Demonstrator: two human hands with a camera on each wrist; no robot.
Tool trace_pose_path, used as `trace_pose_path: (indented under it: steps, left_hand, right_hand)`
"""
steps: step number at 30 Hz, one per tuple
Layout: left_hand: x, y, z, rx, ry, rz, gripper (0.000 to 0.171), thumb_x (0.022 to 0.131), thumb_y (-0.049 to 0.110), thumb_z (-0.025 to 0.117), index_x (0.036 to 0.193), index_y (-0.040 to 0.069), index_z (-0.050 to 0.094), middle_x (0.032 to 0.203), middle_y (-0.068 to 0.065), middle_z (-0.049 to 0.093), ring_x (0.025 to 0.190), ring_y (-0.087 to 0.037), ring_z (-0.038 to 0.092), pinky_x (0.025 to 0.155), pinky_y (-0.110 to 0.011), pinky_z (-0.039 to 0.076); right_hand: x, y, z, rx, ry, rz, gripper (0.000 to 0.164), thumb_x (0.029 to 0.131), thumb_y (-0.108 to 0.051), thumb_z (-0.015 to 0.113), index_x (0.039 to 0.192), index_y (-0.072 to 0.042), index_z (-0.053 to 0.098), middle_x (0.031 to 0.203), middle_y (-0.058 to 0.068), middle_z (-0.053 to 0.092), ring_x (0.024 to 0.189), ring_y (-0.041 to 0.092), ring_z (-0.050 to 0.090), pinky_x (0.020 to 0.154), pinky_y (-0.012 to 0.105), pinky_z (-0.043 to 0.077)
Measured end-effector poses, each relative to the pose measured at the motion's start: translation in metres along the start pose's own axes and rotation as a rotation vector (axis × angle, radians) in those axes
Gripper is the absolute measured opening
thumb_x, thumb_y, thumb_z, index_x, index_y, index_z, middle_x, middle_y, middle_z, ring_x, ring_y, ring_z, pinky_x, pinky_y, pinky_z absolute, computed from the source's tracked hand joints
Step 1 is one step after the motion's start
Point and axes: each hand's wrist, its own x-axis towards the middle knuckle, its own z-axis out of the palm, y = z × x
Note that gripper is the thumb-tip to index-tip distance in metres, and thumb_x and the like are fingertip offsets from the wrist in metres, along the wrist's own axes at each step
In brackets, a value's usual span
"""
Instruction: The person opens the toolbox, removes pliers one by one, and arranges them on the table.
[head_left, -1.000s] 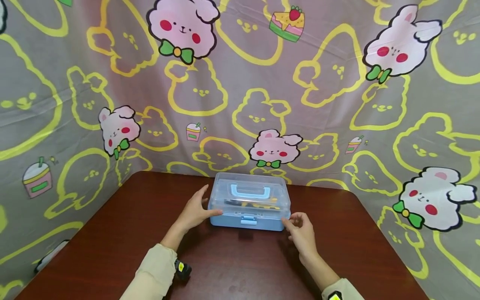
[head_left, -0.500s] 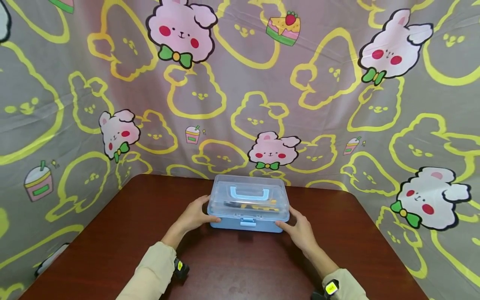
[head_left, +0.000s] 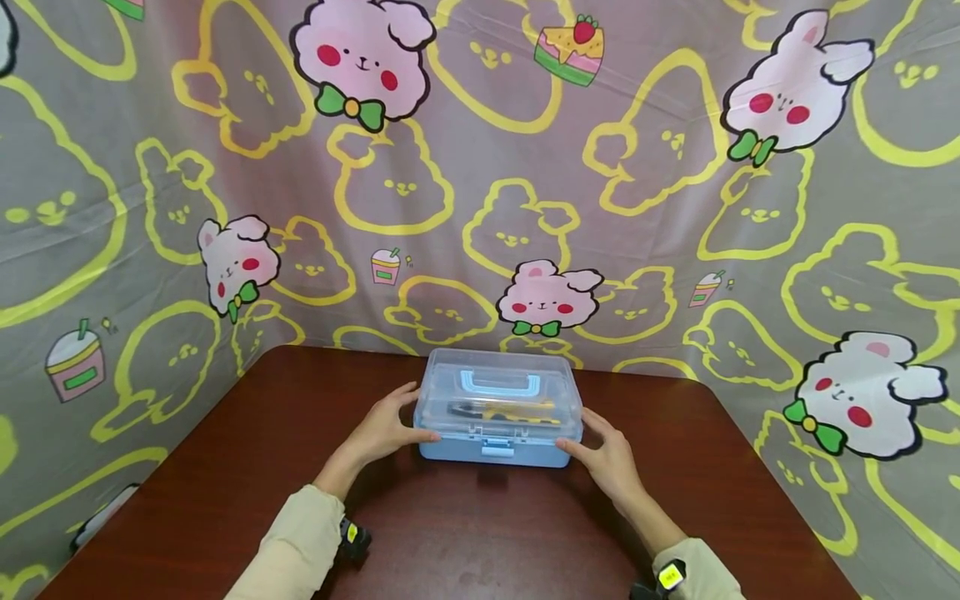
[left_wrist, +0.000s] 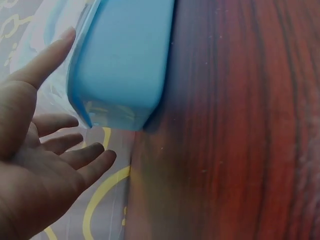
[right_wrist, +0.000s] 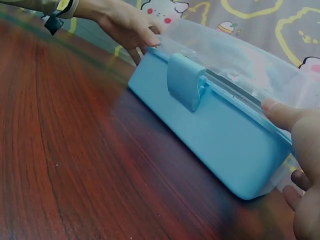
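Note:
A light-blue plastic storage box (head_left: 453,450) with a see-through lid (head_left: 442,379) and a blue carrying handle (head_left: 500,383) stands on the table. Through the lid, dark and yellow items (head_left: 517,412) show, too unclear to name. At its left end is my left hand (head_left: 378,429), thumb against the front rim and fingers loosely extended by the side. My right hand (head_left: 607,454) is at the right end, its thumb touching the lid's front edge (right_wrist: 270,104); its other fingers are partly hidden. The front latch (right_wrist: 186,80) sticks out from the box.
The box rests on a dark red-brown wooden table (head_left: 480,533), towards its far edge. Behind and on both sides hangs a grey cloth (head_left: 645,242) with cartoon prints. Bands with small devices (head_left: 670,577) sit at both wrists.
Over the last second my hands have closed in on the box's ends, the right thumb coming onto its front. Between the last two frames the box looks shifted very slightly towards me.

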Motion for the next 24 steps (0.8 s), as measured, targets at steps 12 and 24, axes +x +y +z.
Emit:
trace_pose_path:
  steps: [12, 24]
  left_hand:
    - [-0.005, -0.002, -0.008, -0.081, -0.045, 0.125, 0.093, 0.082, 0.033, 0.091, 0.151, -0.009, 0.044, 0.168, -0.017, 0.021, 0.143, -0.042, 0.038, 0.104, -0.055, 0.044]
    - [-0.001, -0.005, -0.011, -0.275, 0.053, 0.222, 0.06, 0.087, 0.013, 0.086, 0.137, -0.009, 0.061, 0.163, -0.016, 0.034, 0.138, -0.041, 0.047, 0.104, -0.056, 0.043]
  right_hand:
    - [-0.005, 0.004, -0.003, 0.17, 0.008, -0.025, 0.071, 0.088, -0.017, 0.086, 0.15, -0.003, 0.054, 0.146, 0.013, 0.057, 0.121, 0.025, 0.058, 0.096, 0.037, 0.051]
    - [-0.002, 0.004, -0.014, 0.331, 0.108, -0.032, 0.052, 0.086, -0.004, 0.085, 0.133, 0.006, 0.066, 0.135, 0.014, 0.066, 0.11, 0.005, 0.062, 0.085, 0.02, 0.052]
